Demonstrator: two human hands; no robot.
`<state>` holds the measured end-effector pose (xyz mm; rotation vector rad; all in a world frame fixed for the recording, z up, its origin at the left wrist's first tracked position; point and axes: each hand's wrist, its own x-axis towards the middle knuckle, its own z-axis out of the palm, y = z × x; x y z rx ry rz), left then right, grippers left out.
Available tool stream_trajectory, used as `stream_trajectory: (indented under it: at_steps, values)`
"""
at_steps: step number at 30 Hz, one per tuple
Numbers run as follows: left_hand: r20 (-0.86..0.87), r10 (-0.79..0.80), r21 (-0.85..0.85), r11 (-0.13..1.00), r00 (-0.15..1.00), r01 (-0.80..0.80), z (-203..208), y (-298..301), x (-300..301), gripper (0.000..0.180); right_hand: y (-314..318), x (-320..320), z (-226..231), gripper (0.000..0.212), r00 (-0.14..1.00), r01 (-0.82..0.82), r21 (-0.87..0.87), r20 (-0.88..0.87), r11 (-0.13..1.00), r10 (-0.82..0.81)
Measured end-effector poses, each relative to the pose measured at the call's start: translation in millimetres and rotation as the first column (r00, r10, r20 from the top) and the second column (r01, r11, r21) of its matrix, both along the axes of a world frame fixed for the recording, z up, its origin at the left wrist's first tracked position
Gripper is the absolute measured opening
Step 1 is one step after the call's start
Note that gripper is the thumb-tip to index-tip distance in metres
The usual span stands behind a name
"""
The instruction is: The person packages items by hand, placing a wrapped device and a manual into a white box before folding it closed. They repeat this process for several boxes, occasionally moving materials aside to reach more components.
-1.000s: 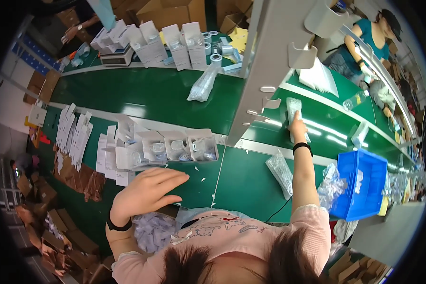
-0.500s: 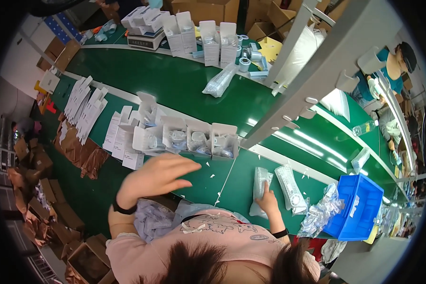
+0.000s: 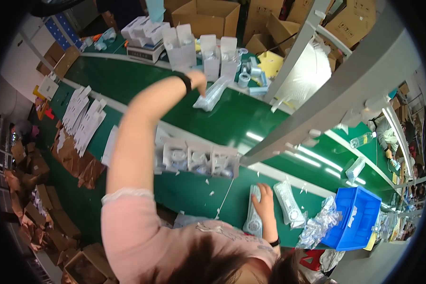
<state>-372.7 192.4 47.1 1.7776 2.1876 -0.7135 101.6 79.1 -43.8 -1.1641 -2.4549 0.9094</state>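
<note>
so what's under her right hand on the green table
The right hand rests on a long clear plastic packet lying flat on the green table. Pale contents show through it; the part beneath the palm is covered.

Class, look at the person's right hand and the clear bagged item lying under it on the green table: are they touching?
Touching. The head view shows the right hand laid flat on the clear bagged item, fingers overlapping its upper end with no gap, on the green table.
</note>
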Motion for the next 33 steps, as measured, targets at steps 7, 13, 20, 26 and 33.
stream_trajectory:
  at_steps: [7, 13, 20, 26, 33]
  values:
    - [0.426, 0.178, -0.036, 0.983, 0.887, -0.18, -152.1, 27.1, -29.1, 0.097, -17.9, 32.9, -28.3, 0.04, 0.974, 0.207, -0.01, 0.095, 0.978, -0.205]
    - [0.681, 0.384, 0.05, 0.825, 0.623, -0.563, -131.1, 16.2, -41.6, 0.06, -7.0, 24.5, -4.6, 0.037, 0.989, 0.133, 0.02, 0.062, 0.991, -0.134]
    - [0.925, 0.332, -0.368, 0.666, -0.184, -0.649, 75.8, -76.6, 4.8, 0.033, -11.7, -8.5, 95.3, 0.035, 0.938, -0.244, -0.632, -0.348, 0.736, 0.012]
    - [0.824, 0.068, -0.35, 0.842, -0.562, -0.411, 128.5, -260.7, 139.6, 0.055, -71.0, -95.9, 127.3, 0.062, 0.534, -0.646, -0.592, -0.801, 0.482, -0.27]
    - [0.891, 0.219, -0.36, 0.875, -0.398, -0.324, 59.4, -381.4, 199.4, 0.043, -113.0, -128.0, 71.0, 0.076, 0.283, -0.944, -0.331, -0.797, -0.005, -0.533]
